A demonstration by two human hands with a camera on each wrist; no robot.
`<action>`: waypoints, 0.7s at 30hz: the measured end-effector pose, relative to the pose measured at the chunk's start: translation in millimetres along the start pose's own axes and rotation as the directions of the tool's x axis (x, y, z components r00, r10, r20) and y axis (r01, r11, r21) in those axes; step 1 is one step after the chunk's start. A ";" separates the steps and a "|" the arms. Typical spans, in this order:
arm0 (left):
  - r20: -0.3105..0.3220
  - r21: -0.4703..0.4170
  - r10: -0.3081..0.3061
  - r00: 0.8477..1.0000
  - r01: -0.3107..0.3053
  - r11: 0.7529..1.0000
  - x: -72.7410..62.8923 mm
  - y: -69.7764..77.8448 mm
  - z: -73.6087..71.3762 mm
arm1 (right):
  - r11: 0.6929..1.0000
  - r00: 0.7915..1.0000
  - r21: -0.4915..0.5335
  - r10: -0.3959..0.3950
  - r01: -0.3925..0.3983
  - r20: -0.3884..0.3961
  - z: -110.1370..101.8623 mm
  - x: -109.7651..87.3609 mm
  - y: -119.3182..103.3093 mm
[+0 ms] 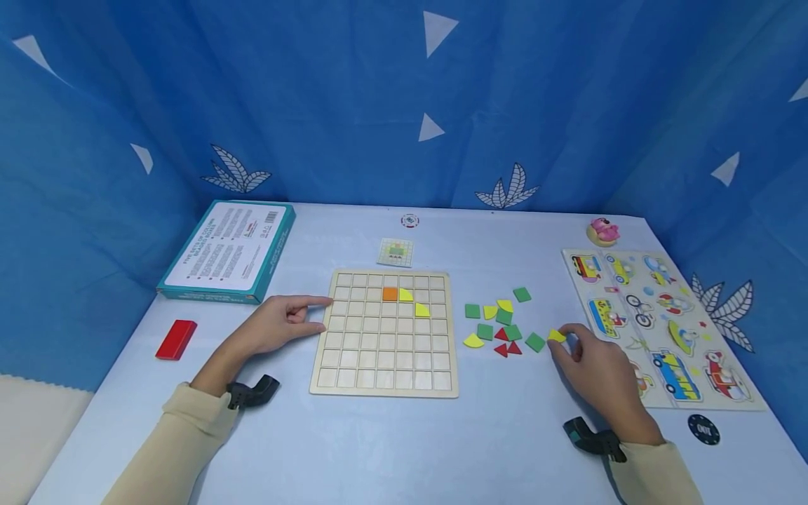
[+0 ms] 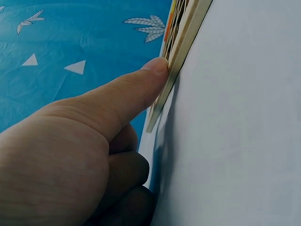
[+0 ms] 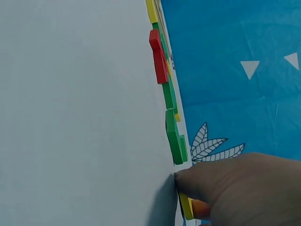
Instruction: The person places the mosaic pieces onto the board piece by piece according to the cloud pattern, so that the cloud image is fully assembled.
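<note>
A wooden grid board (image 1: 351, 390) lies at the middle of the table. It bears an orange square (image 1: 390, 294) and two yellow quarter-circle pieces, one (image 1: 405, 295) right beside the orange square, the other (image 1: 421, 310) lower right. My left hand (image 1: 268, 326) touches the board's left edge with extended index finger and thumb; its other fingers are curled. In the left wrist view the thumb (image 2: 127, 92) meets that edge. To the right, my right hand (image 1: 596, 368) pinches a yellow quarter-circle piece (image 1: 556, 336) between thumb and fingers, also visible in the right wrist view (image 3: 186, 207).
Loose green squares (image 1: 535, 342), red triangles (image 1: 501, 350) and yellow pieces (image 1: 473, 341) lie between board and right hand. A pattern card (image 1: 395, 252) sits behind the board. A teal box (image 1: 221, 249) and red block (image 1: 176, 340) are left; a picture puzzle (image 1: 644, 280) is right.
</note>
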State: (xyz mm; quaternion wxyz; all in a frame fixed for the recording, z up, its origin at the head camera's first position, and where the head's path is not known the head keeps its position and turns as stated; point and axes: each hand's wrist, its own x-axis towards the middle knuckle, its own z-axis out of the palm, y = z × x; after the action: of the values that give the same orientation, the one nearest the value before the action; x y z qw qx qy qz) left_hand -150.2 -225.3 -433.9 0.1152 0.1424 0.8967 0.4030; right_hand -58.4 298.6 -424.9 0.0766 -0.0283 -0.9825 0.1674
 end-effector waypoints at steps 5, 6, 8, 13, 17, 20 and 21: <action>0.005 0.007 -0.003 1.000 0.003 1.000 1.2 -1.0 0.8 | 1.000 1.000 -0.017 -0.016 0.016 -0.026 2.0 -0.6 1.3; 0.009 0.009 -0.003 1.000 0.003 1.000 1.4 -1.1 0.8 | 1.000 0.999 -0.017 -0.024 0.024 -0.039 2.1 -1.0 1.4; 0.013 0.014 -0.002 1.000 0.001 1.000 1.8 -1.4 0.8 | 0.999 0.997 -0.014 -0.039 0.039 -0.064 2.2 -1.6 1.6; 0.018 0.013 -0.004 1.000 0.004 1.000 2.0 0.6 0.8 | 0.999 0.997 0.001 -0.052 0.053 -0.057 2.5 -1.0 1.2; 0.016 0.012 -0.014 1.000 0.014 1.000 2.0 1.3 0.8 | 0.998 0.998 0.008 -0.068 0.068 -0.008 2.6 1.1 0.3; 0.011 0.017 -0.017 1.000 0.016 1.000 1.2 1.5 0.0 | 0.996 0.996 0.018 -0.090 0.090 0.001 2.5 1.7 -0.9; 0.009 0.019 -0.016 1.000 0.016 1.000 0.7 1.8 -0.4 | 0.995 0.995 0.021 -0.096 0.096 0.000 2.5 2.0 -1.4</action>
State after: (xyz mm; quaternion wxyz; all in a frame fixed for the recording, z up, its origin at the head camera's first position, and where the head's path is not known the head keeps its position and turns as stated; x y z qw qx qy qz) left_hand -150.7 -224.2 -432.4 0.1210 0.1380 0.9011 0.3930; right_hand -60.8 296.6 -426.5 0.0843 0.0198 -0.9809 0.1740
